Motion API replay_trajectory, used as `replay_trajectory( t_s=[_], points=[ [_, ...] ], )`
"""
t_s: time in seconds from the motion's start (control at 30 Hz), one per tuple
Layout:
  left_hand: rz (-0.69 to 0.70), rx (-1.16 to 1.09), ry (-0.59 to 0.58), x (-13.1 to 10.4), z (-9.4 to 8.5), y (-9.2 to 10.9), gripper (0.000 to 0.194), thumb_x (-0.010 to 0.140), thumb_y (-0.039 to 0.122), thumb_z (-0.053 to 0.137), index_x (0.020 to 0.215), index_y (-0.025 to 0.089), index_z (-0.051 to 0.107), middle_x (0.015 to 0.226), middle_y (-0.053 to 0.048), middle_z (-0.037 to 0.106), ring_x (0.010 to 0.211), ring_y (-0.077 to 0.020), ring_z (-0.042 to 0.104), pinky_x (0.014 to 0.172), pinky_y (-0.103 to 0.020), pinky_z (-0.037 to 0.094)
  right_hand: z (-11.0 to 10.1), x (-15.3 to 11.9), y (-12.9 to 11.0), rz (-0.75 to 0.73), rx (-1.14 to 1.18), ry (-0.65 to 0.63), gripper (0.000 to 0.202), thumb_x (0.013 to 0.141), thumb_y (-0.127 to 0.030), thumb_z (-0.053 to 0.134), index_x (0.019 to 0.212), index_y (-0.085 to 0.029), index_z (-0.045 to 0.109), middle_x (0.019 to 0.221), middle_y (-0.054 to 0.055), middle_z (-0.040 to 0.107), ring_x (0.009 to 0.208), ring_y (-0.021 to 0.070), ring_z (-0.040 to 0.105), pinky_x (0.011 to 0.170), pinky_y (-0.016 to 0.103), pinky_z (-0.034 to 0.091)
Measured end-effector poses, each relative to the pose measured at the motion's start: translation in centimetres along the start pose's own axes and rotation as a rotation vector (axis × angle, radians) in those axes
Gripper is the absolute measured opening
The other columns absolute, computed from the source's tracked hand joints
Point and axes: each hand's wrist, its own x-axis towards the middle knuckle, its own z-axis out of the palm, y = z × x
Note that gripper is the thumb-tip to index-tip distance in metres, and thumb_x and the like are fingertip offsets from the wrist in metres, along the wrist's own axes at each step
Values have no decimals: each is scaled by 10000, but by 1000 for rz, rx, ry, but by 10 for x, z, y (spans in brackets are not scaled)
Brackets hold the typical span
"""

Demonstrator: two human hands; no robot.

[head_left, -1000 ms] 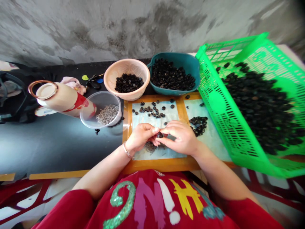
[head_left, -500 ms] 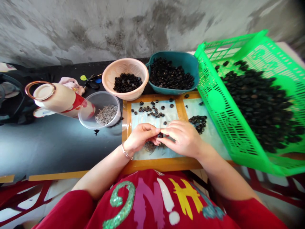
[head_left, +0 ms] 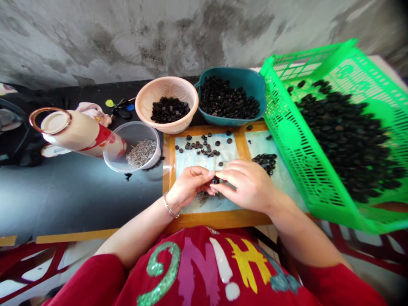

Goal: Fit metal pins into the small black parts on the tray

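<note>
A small black round part [head_left: 215, 180] is pinched between my two hands, low over the taped light-blue work sheet [head_left: 188, 208]. My left hand [head_left: 193, 182] closes on it from the left, thumb and fingertips together. From the right, my right hand [head_left: 247, 182] holds the same part with thumb and index finger. Whether a pin is in it I cannot make out. Under my left fingers lies a small heap of metal pins [head_left: 202, 196], partly hidden. Beyond my hands several small black wheel-like pieces [head_left: 208, 146] lie scattered, and a pile of black rings [head_left: 265, 162] sits right of my right hand.
A clear tub [head_left: 111, 159] of metal pins stands left, beside a tipped-looking white and red flask [head_left: 79, 134]. At the back are a pink bowl [head_left: 174, 128] and a teal basin [head_left: 223, 121] of black parts. A green crate [head_left: 288, 140] full of black pieces borders the right.
Both hands stay nearly in place, still on the small black part. The view has shifted very slightly; nothing else visibly differs.
</note>
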Motion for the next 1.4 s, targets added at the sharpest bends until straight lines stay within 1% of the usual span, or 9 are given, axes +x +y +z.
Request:
replay_trajectory(
  t_s=[0.13, 0.2, 0.27, 0.33, 0.43, 0.6, 0.8, 1.13, 1.4],
  points=[
    [-23, -72, -59, 0, 0, -1, 343, 650, 386, 863, 732, 97, 697, 607, -34, 692, 532, -118, 654, 542, -220, 580, -4, 4, -1, -8, -10, -38, 212, 913, -273, 608, 775, -125, 672, 706, 67, 671, 664, 191, 604, 622, 328, 484],
    [-36, -91, -59, 0, -1, -1, 347, 625, 368, 880, 738, 98, 693, 619, -26, 690, 532, -115, 653, 542, -218, 581, -4, 5, -1, -9, -13, -78, 226, 917, -268, 595, 753, -131, 666, 696, 63, 665, 660, 191, 599, 621, 328, 482],
    [-51, -109, -51, 0, -2, -1, 330, 613, 342, 889, 701, 102, 681, 615, -21, 688, 522, -111, 652, 541, -209, 577, -4, 5, -1, -5, -8, -100, 234, 921, -266, 587, 746, -133, 666, 699, 64, 666, 670, 195, 602, 632, 333, 486],
    [-66, -132, -50, 1, -3, -1, 308, 609, 321, 892, 667, 108, 677, 613, -21, 692, 517, -113, 656, 545, -206, 574, -3, 4, -1, 2, 5, -91, 231, 921, -270, 590, 761, -127, 675, 721, 75, 675, 694, 202, 613, 650, 339, 494],
    [-75, -151, -49, 1, -5, -1, 277, 607, 305, 894, 670, 114, 703, 621, -25, 698, 532, -115, 657, 570, -211, 571, -3, 3, 0, 7, 21, -77, 226, 923, -281, 596, 796, -119, 690, 729, 81, 677, 702, 205, 616, 653, 342, 496],
    [-73, -125, -54, 1, -3, 0, 258, 628, 311, 881, 663, 105, 730, 601, -31, 682, 548, -98, 627, 590, -200, 537, -5, 1, 0, -4, 22, -69, 188, 921, -269, 602, 857, -119, 695, 738, 73, 680, 695, 199, 610, 647, 335, 497],
    [-65, -112, -67, 0, -2, -1, 258, 631, 320, 878, 663, 102, 744, 590, -36, 671, 551, -92, 601, 596, -201, 507, -6, 1, 0, -34, 39, -40, 177, 918, -260, 610, 900, -103, 691, 769, 88, 697, 719, 209, 628, 656, 342, 523],
    [-72, -196, -55, 0, -4, -8, 245, 597, 303, 899, 679, 121, 756, 632, -33, 700, 572, -94, 617, 613, -199, 526, -8, 1, -2, -36, 55, -64, 187, 923, -248, 608, 936, -85, 699, 793, 103, 701, 744, 220, 637, 683, 359, 538],
    [-94, -228, -69, -1, -4, -8, 235, 601, 293, 899, 671, 128, 747, 646, -27, 700, 597, -97, 636, 628, -199, 541, -11, 2, -3, -41, 57, -78, 189, 931, -242, 594, 937, -83, 695, 801, 110, 701, 767, 224, 646, 697, 360, 533]
  ],
)
